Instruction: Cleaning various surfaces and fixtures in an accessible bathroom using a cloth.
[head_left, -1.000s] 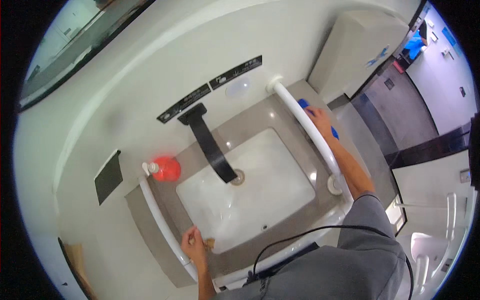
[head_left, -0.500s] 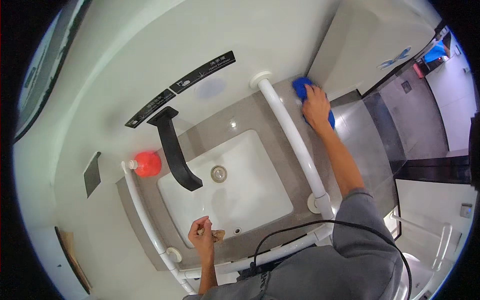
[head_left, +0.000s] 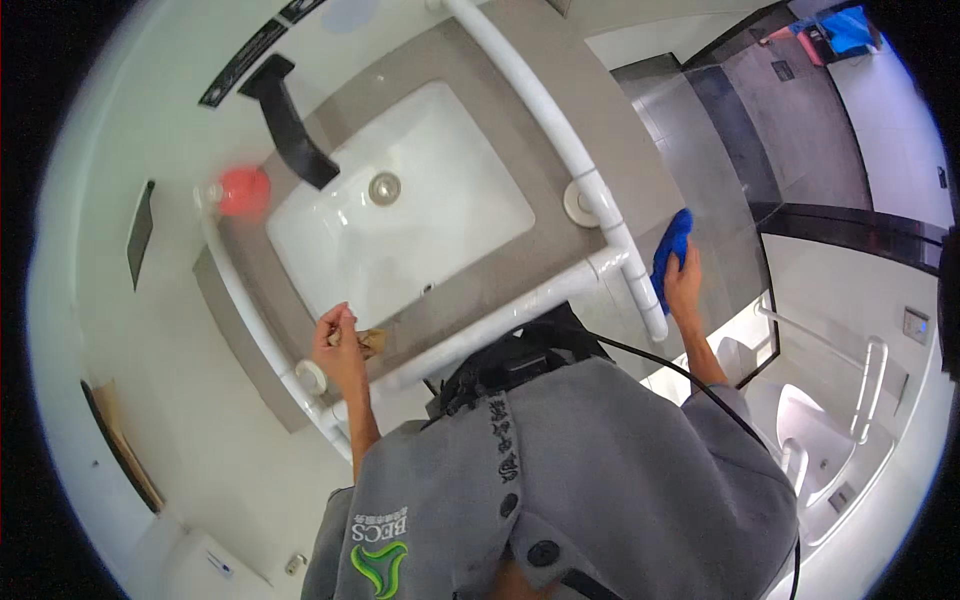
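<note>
My right hand (head_left: 685,285) is closed around a blue cloth (head_left: 674,240), which stands up past the fingers beside the counter's right edge. Over the near left edge of the white sink (head_left: 470,205) is my left hand (head_left: 342,350), its fingers curled together. A crumpled brownish piece (head_left: 373,343), perhaps paper or a rag, pokes out by that hand; its kind is unclear. A black faucet (head_left: 290,130) reaches over the basin, above the round metal drain (head_left: 384,188).
White grab bars (head_left: 530,90) frame the grey counter (head_left: 600,130) at both sides and in front. A bottle of red liquid (head_left: 243,191) stands at the left. Farther right are a urinal (head_left: 805,435) with rails. A black cable (head_left: 650,355) crosses my right sleeve.
My right hand has lifted the blue cloth from the far right of the counter and drawn it back toward me. The view has shifted; my left hand stays near the sink's front edge.
</note>
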